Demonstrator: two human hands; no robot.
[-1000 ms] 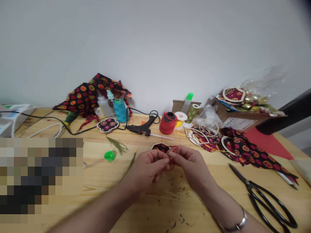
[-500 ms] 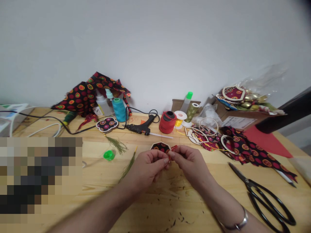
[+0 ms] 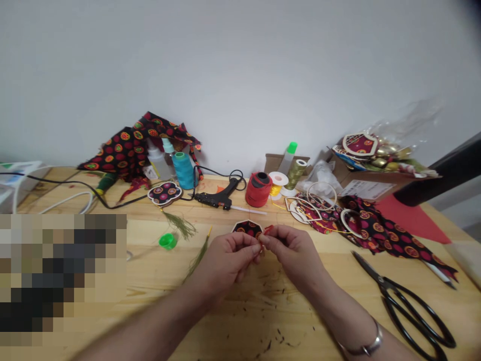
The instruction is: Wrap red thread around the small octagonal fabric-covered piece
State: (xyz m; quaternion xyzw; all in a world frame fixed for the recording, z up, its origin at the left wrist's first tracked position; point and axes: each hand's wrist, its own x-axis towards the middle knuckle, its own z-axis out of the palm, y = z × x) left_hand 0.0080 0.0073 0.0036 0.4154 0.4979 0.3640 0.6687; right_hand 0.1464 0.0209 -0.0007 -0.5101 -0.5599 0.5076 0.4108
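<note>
My left hand (image 3: 230,261) and my right hand (image 3: 293,253) meet fingertip to fingertip over the middle of the wooden table (image 3: 240,311). Both pinch a thin red cord (image 3: 266,231), of which only a short bit shows between the fingers. Just behind the fingertips lies an octagonal piece covered in dark patterned fabric (image 3: 247,228). A silver bracelet (image 3: 370,343) sits on my right wrist.
Black scissors (image 3: 406,303) lie at the right. Behind stand a red cord spool (image 3: 258,190), a black glue gun (image 3: 221,197), a teal thread cone (image 3: 184,170), bottles, patterned fabric (image 3: 131,145) and wooden rings (image 3: 321,196). A green cap (image 3: 167,241) lies left. A cardboard box (image 3: 372,185) stands far right.
The loop of red cord seen hanging below my fingers has been drawn in; both hands have closed slightly together and risen a little.
</note>
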